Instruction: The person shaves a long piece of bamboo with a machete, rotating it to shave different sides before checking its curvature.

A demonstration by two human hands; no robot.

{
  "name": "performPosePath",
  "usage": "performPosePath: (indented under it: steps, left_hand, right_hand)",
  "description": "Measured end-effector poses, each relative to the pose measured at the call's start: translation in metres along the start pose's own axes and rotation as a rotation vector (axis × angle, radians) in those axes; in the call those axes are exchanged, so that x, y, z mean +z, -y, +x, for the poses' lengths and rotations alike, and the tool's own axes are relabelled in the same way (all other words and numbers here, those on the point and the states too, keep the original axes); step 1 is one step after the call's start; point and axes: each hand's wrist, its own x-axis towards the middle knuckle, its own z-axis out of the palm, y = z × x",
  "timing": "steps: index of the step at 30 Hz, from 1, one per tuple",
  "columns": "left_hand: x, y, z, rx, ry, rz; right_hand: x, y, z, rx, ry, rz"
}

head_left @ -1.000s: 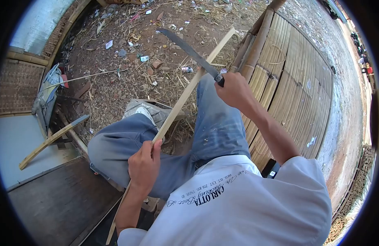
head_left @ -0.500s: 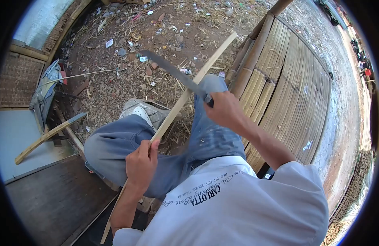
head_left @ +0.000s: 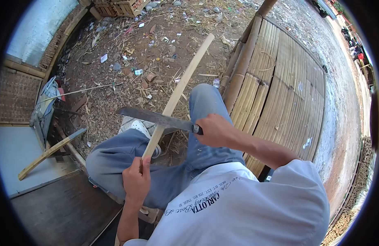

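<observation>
A long pale bamboo strip (head_left: 185, 84) slants up and away over my lap, its far end above the littered ground. My left hand (head_left: 136, 180) is closed around its lower part, thumb on top. In my right hand (head_left: 214, 130) is the dark handle of a machete (head_left: 156, 119). The blade points left and lies across the strip, a short way beyond my left hand. Its tip is over the ground near my white shoe (head_left: 139, 128).
A slatted bamboo platform (head_left: 288, 90) stands on the right, edged by a thick pole. At the left, a wooden-handled tool (head_left: 50, 153) rests near a dark board (head_left: 66, 205). Wooden crates (head_left: 119, 7) sit at the top. Scraps litter the ground (head_left: 165, 53).
The machete has come down along the strip towards my left hand, and its blade has turned nearer to level. My left hand is slightly lower. The view has shifted a little.
</observation>
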Motion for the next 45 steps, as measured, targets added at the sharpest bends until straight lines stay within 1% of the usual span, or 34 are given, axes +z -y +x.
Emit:
performPosePath:
  steps: [1, 2, 3, 4, 5, 6, 7, 8, 9, 10, 12, 13, 15, 17, 19, 20, 21, 22, 24, 25, 26, 27, 28, 31, 34, 35, 36, 37, 38, 39, 40, 41, 43, 45]
  left_hand:
    - [-0.005, 0.000, 0.002, -0.001, 0.002, 0.013]
    - [-0.009, -0.001, 0.002, -0.040, 0.075, -0.031]
    - [-0.013, -0.002, -0.001, -0.083, 0.148, -0.078]
    - [-0.012, 0.002, -0.001, -0.083, 0.141, -0.075]
    - [-0.010, 0.009, 0.002, -0.125, 0.255, -0.187]
    - [-0.009, 0.013, 0.007, -0.165, 0.369, -0.301]
    - [-0.013, 0.009, 0.010, -0.164, 0.368, -0.307]
    - [-0.020, 0.000, 0.016, -0.346, 0.491, -0.479]
    - [-0.025, -0.006, 0.021, -0.524, 0.611, -0.648]
    - [-0.025, -0.006, 0.024, -0.518, 0.616, -0.651]
    - [-0.026, -0.004, 0.027, -0.569, 0.690, -0.794]
    - [-0.025, -0.004, 0.026, -0.575, 0.696, -0.788]
    - [-0.026, 0.000, 0.022, -0.541, 0.675, -0.759]
    - [-0.027, 0.003, 0.022, -0.544, 0.628, -0.745]
    - [-0.027, 0.002, 0.022, -0.524, 0.580, -0.745]
    - [-0.027, 0.001, 0.018, -0.521, 0.570, -0.689]
    - [-0.026, 0.000, 0.014, -0.519, 0.561, -0.632]
    - [-0.026, 0.001, 0.013, -0.509, 0.560, -0.637]
    - [-0.025, 0.004, 0.012, -0.412, 0.581, -0.632]
    - [-0.025, 0.005, 0.009, -0.415, 0.587, -0.636]
    - [-0.028, 0.009, 0.008, -0.451, 0.483, -0.704]
    - [-0.030, 0.011, 0.009, -0.486, 0.371, -0.768]
    - [-0.029, 0.011, 0.012, -0.493, 0.366, -0.768]
    - [-0.027, 0.009, 0.018, -0.602, 0.282, -0.879]
    - [-0.021, -0.003, 0.021, -0.521, 0.337, -0.691]
    - [-0.021, -0.005, 0.022, -0.534, 0.340, -0.685]
    - [-0.019, -0.006, 0.023, -0.473, 0.336, -0.646]
    - [-0.018, -0.006, 0.022, -0.409, 0.336, -0.610]
    - [-0.016, -0.004, 0.020, -0.410, 0.346, -0.610]
    - [-0.013, -0.001, 0.019, -0.346, 0.334, -0.551]
    - [-0.010, 0.001, 0.018, -0.282, 0.317, -0.494]
    - [-0.010, 0.001, 0.018, -0.282, 0.317, -0.500]
    - [-0.012, -0.003, 0.016, -0.209, 0.294, -0.410]
    - [-0.016, -0.004, 0.014, -0.229, 0.289, -0.407]
  right_hand:
    - [-0.001, -0.007, 0.008, 0.058, -0.040, -0.055]
    - [-0.005, -0.015, 0.016, 0.115, -0.071, -0.111]
    - [-0.021, -0.032, 0.032, 0.328, -0.137, 0.020]
    - [-0.040, -0.048, 0.046, 0.535, -0.215, 0.142]
    - [-0.047, -0.051, 0.043, 0.528, -0.221, 0.141]
    - [-0.054, -0.056, 0.043, 0.455, -0.304, 0.165]
    - [-0.062, -0.050, 0.040, 0.389, -0.379, 0.188]
    - [-0.056, -0.034, 0.028, 0.346, -0.361, 0.295]
    - [-0.048, -0.010, 0.014, 0.345, -0.288, 0.281]
    - [-0.033, 0.011, 0.002, 0.199, -0.259, 0.357]
    - [0.007, 0.034, -0.021, 0.053, -0.065, 0.363]
    - [0.010, 0.038, -0.023, 0.058, -0.065, 0.370]
    - [0.018, 0.046, -0.025, 0.002, 0.137, 0.118]
    - [0.020, 0.010, -0.010, -0.002, -0.094, 0.057]
    - [-0.024, -0.026, 0.018, 0.362, -0.333, 0.082]
    - [-0.045, -0.067, 0.034, 0.556, -0.377, 0.172]
    - [-0.073, -0.089, 0.042, 0.573, -0.445, 0.065]
    - [-0.077, -0.100, 0.040, 0.571, -0.453, 0.059]
    - [-0.095, -0.092, 0.032, 0.518, -0.468, 0.116]
    - [-0.086, -0.080, 0.024, 0.477, -0.483, 0.202]
    - [-0.070, -0.060, 0.015, 0.434, -0.502, 0.290]
    - [-0.058, -0.043, 0.008, 0.498, -0.434, 0.247]
    - [-0.037, -0.037, 0.001, 0.462, -0.452, 0.284]
    - [-0.011, -0.005, -0.010, 0.425, -0.439, 0.357]
    - [0.005, 0.024, -0.018, 0.348, -0.328, 0.409]
    - [0.010, 0.033, -0.022, 0.201, -0.177, 0.344]
    - [0.015, 0.040, -0.025, 0.058, -0.031, 0.276]
    - [0.021, 0.047, -0.027, 0.071, -0.027, 0.280]
    - [0.027, 0.053, -0.026, -0.013, 0.012, 0.239]
    - [0.032, 0.056, -0.024, -0.102, 0.051, 0.196]
    - [0.036, 0.057, -0.022, -0.096, 0.049, 0.180]
    - [0.039, 0.052, -0.019, -0.095, 0.051, 0.175]
    - [0.038, 0.039, -0.008, -0.099, 0.001, 0.028]
    - [0.019, 0.021, 0.007, 0.037, -0.042, -0.025]
